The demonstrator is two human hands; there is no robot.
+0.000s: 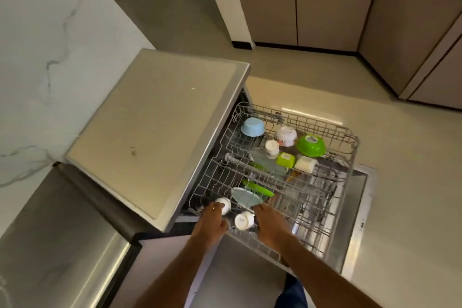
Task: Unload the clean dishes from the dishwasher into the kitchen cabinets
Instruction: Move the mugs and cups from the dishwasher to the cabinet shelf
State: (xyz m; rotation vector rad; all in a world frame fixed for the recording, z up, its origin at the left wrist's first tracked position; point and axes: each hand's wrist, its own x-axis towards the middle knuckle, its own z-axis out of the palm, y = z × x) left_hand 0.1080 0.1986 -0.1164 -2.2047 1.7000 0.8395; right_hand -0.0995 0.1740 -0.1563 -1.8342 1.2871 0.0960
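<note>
Left hand (212,220) gripped a white cup (223,205) at the upper rack's (295,255) near corner, right hand (268,222) lay loosely open just beside a second cup (243,220); best lifted straight up, clear of the tines.

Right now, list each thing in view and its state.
dishwasher door: open, folded down
upper rack: pulled out, loaded
blue bowl: upside down
green bowl: upside down
white cup: lying tipped
left hand: touching a small cup
right hand: on the rack
cabinet doors: closed
</note>
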